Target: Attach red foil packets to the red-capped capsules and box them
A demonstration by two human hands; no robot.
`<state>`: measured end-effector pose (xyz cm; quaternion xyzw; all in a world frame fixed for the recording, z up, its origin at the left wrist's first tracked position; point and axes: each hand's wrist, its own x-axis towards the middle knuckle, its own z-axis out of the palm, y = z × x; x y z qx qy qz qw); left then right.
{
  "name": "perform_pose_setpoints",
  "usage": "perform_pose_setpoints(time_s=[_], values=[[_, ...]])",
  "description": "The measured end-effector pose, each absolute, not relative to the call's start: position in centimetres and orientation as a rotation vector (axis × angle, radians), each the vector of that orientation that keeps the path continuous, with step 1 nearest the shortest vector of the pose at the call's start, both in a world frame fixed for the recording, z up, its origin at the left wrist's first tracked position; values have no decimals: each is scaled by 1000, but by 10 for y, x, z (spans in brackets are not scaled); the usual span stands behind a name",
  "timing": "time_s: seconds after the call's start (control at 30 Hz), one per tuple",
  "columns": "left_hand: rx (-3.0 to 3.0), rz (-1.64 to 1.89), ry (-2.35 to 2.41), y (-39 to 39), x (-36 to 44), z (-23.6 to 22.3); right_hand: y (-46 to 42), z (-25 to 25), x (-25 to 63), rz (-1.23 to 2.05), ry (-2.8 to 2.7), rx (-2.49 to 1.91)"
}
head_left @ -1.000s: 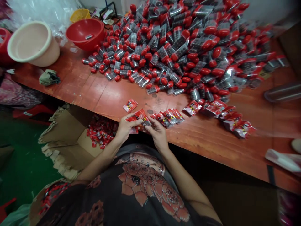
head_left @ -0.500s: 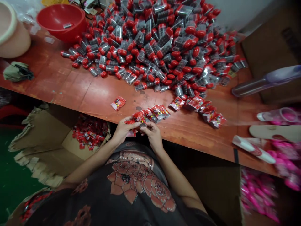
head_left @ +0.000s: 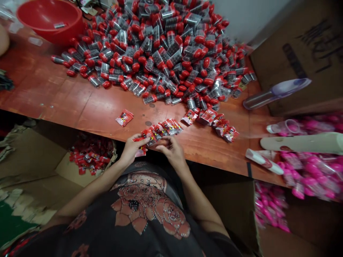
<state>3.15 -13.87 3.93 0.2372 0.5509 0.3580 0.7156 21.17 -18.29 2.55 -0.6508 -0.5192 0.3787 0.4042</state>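
At the near edge of the red wooden table (head_left: 80,107), left hand (head_left: 131,150) and right hand (head_left: 171,151) pinch overlapped red foil sachets (head_left: 162,127) between their fingertips (fanned for grip, I reckon).

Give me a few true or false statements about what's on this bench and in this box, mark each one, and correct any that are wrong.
1. The left hand and right hand are both at a row of red sachets. True.

2. The heap of red-capped clear tubes sits inside the red plastic bowl. False: it lies on the wooden bench, beside the bowl.

3. The cardboard box below the bench edge holds loose red sachets. True.

4. The pink packs are in that box by the left arm. False: they are off to the right, at the far end of the bench.
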Motion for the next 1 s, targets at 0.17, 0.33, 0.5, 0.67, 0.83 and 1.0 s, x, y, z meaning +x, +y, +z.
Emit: perform_pose_setpoints(time_s=[0.17, 0.33, 0.5, 0.67, 0.83, 1.0], values=[[508, 819, 1260, -136, 35, 31, -147, 28, 247, 458, -1575, -1807], [519, 828, 1118, -125, 45, 20, -133, 14, 227, 547, -1765, -1860], [448, 726, 1026, -123, 38, 18, -146, 9, 200, 725, -1645, -1667], [327, 731, 955, -143, -1, 19, -154, 8, 168, 854, -1613, -1528], [317, 912, 971, -178, -86, 9, -152, 12, 95, 963, -1846, -1267], [89, 1167, 1108, -218, -177, -40, -139, -26, -6, 1374, -2031, -1053]])
